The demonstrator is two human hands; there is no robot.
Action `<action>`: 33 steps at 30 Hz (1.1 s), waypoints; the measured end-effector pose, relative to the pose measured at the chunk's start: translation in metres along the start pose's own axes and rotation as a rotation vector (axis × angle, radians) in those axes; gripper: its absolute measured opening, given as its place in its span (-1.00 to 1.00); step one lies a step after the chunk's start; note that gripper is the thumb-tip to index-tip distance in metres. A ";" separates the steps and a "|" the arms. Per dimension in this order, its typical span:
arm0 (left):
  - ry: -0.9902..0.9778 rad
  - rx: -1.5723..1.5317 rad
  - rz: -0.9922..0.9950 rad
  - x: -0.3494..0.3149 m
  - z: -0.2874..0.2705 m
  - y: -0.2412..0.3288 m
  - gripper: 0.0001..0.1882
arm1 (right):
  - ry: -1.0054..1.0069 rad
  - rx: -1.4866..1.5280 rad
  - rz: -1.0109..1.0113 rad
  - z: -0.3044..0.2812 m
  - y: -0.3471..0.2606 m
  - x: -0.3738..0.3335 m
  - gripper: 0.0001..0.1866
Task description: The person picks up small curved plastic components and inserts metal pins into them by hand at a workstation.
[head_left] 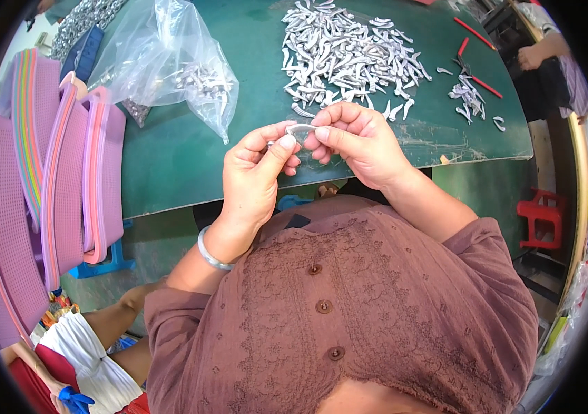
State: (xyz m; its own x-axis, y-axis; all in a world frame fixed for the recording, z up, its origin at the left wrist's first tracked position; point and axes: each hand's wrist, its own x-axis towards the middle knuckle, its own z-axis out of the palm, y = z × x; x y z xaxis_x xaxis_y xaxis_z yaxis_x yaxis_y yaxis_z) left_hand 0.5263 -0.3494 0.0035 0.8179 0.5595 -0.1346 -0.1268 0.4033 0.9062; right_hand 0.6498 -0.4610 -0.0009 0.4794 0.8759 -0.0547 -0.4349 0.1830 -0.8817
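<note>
My two hands meet over the front edge of the green table (170,159). Between them is a small curved silver-grey metal piece (301,129). My left hand (256,162) pinches its left end between thumb and fingertips. The right end sits between the thumb and forefinger of my right hand (363,143), the other fingers curled below. Just beyond my hands spreads a large heap of similar curved grey pieces (349,58). One loose ridged piece (302,111) lies close to my fingers.
Pliers with red handles (464,52) lie at the right, beside a small group of pieces (470,100). A clear plastic bag (163,55) holding metal parts stands at the left. Pink-purple baskets (59,179) are stacked along the left side. A red stool (541,219) and other people are nearby.
</note>
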 end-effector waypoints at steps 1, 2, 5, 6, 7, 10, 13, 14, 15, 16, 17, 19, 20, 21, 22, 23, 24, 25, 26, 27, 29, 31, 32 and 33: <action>0.001 0.001 -0.001 0.000 0.000 0.000 -0.82 | 0.000 -0.006 0.002 0.000 0.000 0.000 -0.90; -0.004 -0.003 0.017 0.000 0.000 -0.001 -0.81 | -0.001 -0.012 0.003 0.000 0.001 0.000 -0.89; -0.012 0.004 0.059 0.001 -0.001 -0.002 -0.78 | -0.016 -0.012 0.058 0.000 -0.001 -0.001 -0.89; -0.015 0.015 0.084 0.001 -0.001 -0.003 -0.77 | -0.017 -0.012 0.059 0.000 0.000 -0.001 -0.89; -0.014 0.016 0.085 0.001 -0.001 -0.003 -0.77 | -0.017 -0.013 0.083 0.001 0.000 -0.002 -0.89; -0.016 0.006 0.119 0.001 0.000 -0.004 -0.74 | -0.018 -0.017 0.108 0.002 0.002 -0.003 -0.89; -0.014 0.016 0.120 0.001 -0.001 -0.005 -0.73 | -0.018 -0.023 0.116 0.002 0.003 -0.003 -0.90; -0.015 0.021 0.123 0.001 -0.002 -0.006 -0.73 | -0.017 -0.025 0.122 0.002 0.003 -0.003 -0.90; -0.016 0.026 0.126 0.001 -0.002 -0.006 -0.73 | -0.018 -0.025 0.123 0.002 0.003 -0.003 -0.90; -0.017 0.026 0.126 0.001 -0.002 -0.006 -0.73 | -0.021 -0.023 0.127 0.002 0.002 -0.003 -0.90; -0.020 0.038 0.135 0.000 -0.002 -0.005 -0.73 | -0.024 -0.020 0.132 0.002 0.002 -0.003 -0.90; -0.024 0.050 0.145 0.000 -0.002 -0.005 -0.74 | -0.025 -0.021 0.131 0.002 0.002 -0.003 -0.89; -0.030 0.058 0.150 0.000 -0.002 -0.004 -0.73 | -0.027 -0.022 0.130 0.002 0.002 -0.003 -0.89; -0.035 0.065 0.155 -0.001 -0.001 -0.004 -0.73 | -0.027 -0.023 0.128 0.002 0.002 -0.003 -0.89; -0.036 0.066 0.156 -0.001 -0.001 -0.004 -0.73 | -0.029 -0.027 0.123 0.002 0.002 -0.003 -0.90; -0.048 0.075 0.171 -0.002 -0.001 -0.004 -0.73 | -0.030 -0.030 0.117 0.001 0.002 -0.003 -0.90; -0.062 0.085 0.186 -0.002 -0.001 -0.004 -0.73 | -0.029 -0.031 0.116 0.002 0.002 -0.003 -0.90; -0.062 0.085 0.185 -0.002 -0.001 -0.005 -0.73 | -0.012 -0.052 0.092 0.002 0.002 -0.004 -0.90; -0.060 0.032 0.161 -0.001 -0.002 -0.006 -0.74 | 0.005 -0.074 0.068 0.002 0.002 -0.004 -0.90; -0.058 -0.022 0.136 -0.001 -0.003 -0.006 -0.75 | 0.007 -0.073 0.068 0.003 0.001 -0.005 -0.90; -0.054 -0.031 0.123 0.000 -0.004 -0.007 -0.76 | -0.001 -0.115 0.013 0.005 -0.001 -0.006 -0.88; -0.051 -0.040 0.109 0.000 -0.006 -0.007 -0.77 | -0.007 -0.114 0.013 0.004 -0.001 -0.006 -0.87; -0.058 -0.054 0.113 0.000 -0.007 -0.008 -0.77 | -0.016 -0.113 0.013 0.004 -0.001 -0.005 -0.87; -0.065 -0.067 0.116 0.000 -0.007 -0.009 -0.77 | -0.013 -0.112 0.013 0.003 -0.002 -0.006 -0.87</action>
State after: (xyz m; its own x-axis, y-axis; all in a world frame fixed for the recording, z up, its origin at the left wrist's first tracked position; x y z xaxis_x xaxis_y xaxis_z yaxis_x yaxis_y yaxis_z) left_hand 0.5236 -0.3474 -0.0074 0.8297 0.5582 -0.0020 -0.2584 0.3873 0.8850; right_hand 0.6453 -0.4646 0.0024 0.4642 0.8836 -0.0613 -0.3525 0.1208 -0.9280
